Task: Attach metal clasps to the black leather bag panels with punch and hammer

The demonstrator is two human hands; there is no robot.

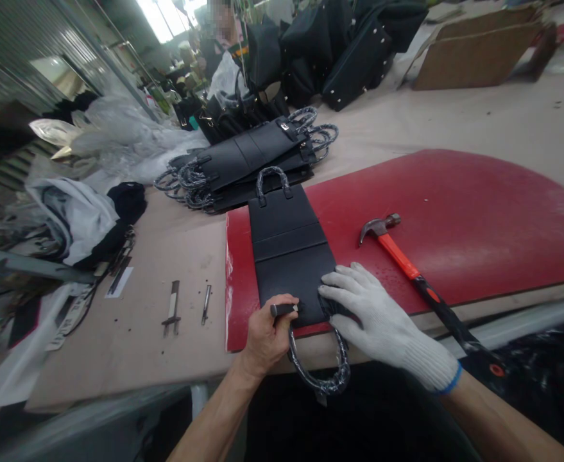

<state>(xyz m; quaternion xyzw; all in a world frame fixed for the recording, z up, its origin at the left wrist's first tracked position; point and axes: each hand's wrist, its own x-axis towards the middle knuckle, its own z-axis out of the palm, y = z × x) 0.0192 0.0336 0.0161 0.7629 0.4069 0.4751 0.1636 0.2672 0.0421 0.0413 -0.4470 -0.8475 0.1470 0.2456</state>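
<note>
A flat black leather bag panel with wrapped handles at both ends lies lengthwise on a red mat. My bare left hand is closed around a small dark metal tool at the panel's near edge. My right hand, in a white knit glove, lies flat on the near right corner of the panel with its fingers spread. The near handle hangs over the table edge between my arms.
A claw hammer with an orange and black handle lies on the red mat to the right. Two small metal tools rest on the table at left. Stacked bag panels, plastic wrap and cardboard lie beyond. A person sits at the far end.
</note>
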